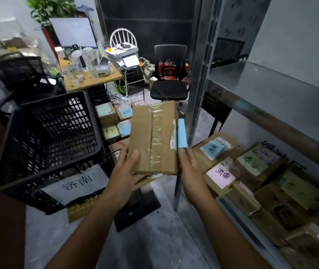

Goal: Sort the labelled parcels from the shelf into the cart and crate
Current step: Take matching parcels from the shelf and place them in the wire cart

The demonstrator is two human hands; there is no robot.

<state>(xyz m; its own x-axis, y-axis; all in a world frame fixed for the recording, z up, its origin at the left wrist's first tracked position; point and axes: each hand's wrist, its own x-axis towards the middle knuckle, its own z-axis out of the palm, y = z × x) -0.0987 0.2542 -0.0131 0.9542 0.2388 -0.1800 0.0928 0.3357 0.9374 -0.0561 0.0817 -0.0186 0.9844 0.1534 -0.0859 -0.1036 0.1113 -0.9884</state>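
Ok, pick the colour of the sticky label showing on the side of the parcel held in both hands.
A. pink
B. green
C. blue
C: the parcel, gripped by the left hand and the right hand, shows a blue label along its right side, just above the right thumb; the pink and green labels are on other boxes lying on the shelf.

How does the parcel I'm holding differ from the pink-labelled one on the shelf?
The held parcel is in the air, gripped by the left hand and right hand; the pink-labelled parcel lies on the shelf among others. The held parcel shows its taped seam, with its blue label edge-on and unreadable; the pink-labelled parcel has its label facing up, handwriting visible. Both are brown cardboard.
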